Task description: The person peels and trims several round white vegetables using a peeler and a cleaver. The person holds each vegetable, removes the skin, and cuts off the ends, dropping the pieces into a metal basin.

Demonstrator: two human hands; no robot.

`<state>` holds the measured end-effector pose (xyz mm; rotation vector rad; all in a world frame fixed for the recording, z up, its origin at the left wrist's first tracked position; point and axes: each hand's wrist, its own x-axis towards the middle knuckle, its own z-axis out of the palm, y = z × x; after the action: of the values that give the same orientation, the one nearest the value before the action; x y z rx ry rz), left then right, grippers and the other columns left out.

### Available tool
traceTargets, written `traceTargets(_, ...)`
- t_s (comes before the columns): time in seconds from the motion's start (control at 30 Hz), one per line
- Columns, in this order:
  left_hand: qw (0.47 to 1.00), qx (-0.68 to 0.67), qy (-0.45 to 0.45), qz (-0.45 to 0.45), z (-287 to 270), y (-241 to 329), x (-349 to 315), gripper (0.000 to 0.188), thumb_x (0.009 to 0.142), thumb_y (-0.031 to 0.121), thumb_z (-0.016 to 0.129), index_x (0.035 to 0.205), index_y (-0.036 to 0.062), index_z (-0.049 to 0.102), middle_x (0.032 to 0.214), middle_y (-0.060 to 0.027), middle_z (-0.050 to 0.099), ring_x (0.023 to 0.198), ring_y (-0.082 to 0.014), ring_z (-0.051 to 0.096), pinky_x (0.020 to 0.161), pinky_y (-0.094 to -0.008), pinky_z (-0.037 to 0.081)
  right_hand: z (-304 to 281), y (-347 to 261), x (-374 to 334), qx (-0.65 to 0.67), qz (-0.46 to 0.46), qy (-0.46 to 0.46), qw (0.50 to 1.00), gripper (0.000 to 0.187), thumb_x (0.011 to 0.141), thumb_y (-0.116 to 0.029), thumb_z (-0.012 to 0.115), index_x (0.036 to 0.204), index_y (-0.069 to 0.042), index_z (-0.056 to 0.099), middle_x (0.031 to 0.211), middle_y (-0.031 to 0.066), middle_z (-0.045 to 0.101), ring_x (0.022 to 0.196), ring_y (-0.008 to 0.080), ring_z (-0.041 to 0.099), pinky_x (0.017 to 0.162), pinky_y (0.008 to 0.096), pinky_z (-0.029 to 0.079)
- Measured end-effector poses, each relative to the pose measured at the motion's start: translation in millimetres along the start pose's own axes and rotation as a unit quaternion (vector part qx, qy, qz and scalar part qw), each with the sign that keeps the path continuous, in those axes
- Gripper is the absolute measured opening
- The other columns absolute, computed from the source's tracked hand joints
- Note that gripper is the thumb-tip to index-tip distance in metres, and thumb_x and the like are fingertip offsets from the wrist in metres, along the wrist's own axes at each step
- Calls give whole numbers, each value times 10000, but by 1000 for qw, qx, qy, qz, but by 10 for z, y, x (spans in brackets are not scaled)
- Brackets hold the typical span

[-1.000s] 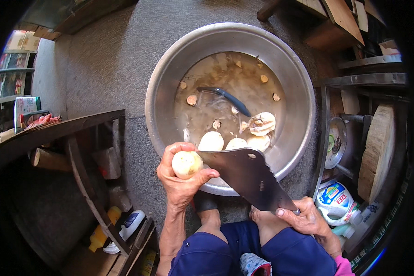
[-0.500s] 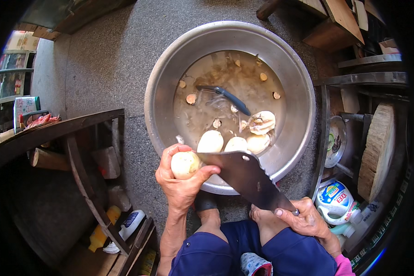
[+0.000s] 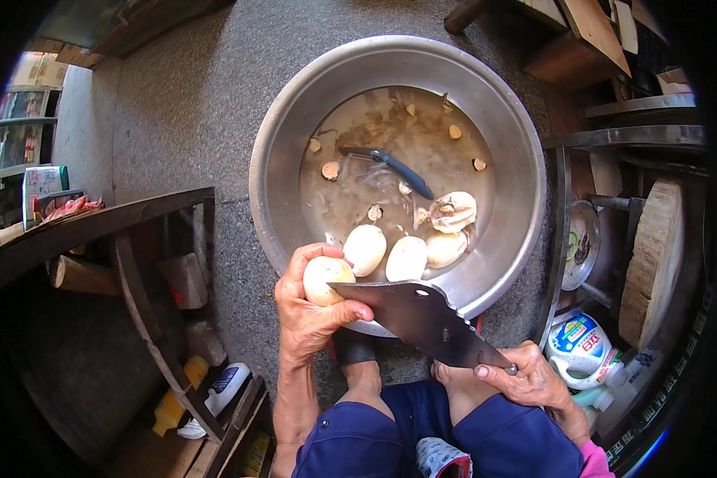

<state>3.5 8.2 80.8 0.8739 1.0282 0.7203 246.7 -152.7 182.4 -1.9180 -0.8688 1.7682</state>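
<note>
A pale peeled piece of lotus root [image 3: 325,279] sits in my left hand [image 3: 304,323], fingers and thumb wrapped round it, over the near left rim of the metal basin [image 3: 279,159]. My right hand [image 3: 526,376] grips the handle end of a dark cleaver [image 3: 426,319] above my right knee. The blade reaches up to the left, and its tip meets the lower edge of the held piece. Inside the basin, several more peeled pieces [image 3: 406,258] lie at the near side. A blue-handled peeler [image 3: 402,174] rests in the cloudy water, among small cut-off ends [image 3: 331,170].
At the left stands a dark wooden frame [image 3: 135,213], with a yellow bottle [image 3: 180,396] and a white bottle [image 3: 229,389] low inside it. A metal rack [image 3: 562,231] on the right holds a thick round wooden board [image 3: 653,263]. Nearby is a white jug [image 3: 585,348].
My left hand has turned the piece slightly and shifted a little right. The cleaver's blade has dropped lower and left, its tip now at the piece's lower edge.
</note>
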Motion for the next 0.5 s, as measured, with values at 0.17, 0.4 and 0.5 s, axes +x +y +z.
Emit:
traceTargets(0.17,995,68,63,29,59,-43,-54,728,536,113,982,1142,40,585,1019,-43,680,941,-113,634,827,-247,533,30,13,15,1,6,23,1000,205,937,-196,705,929,8,722,536,46,484,518,56,430,462,290,365)
traceTargets(0.4,1000,3,-17,17,-38,-32,14,767,543,215,977,1175,38,579,1021,-47,683,955,-126,638,858,-267,540,-5,18,-6,-7,1,-12,1000,199,934,-190,709,930,8,720,543,54,493,521,58,433,467,288,368)
traceTargets(0.5,998,66,-21,-3,-83,21,-15,753,551,204,977,1166,34,579,1009,-49,687,945,-125,644,835,-262,547,2,4,8,8,-2,-4,1000,193,933,-183,708,925,9,720,540,56,487,522,55,432,466,286,367)
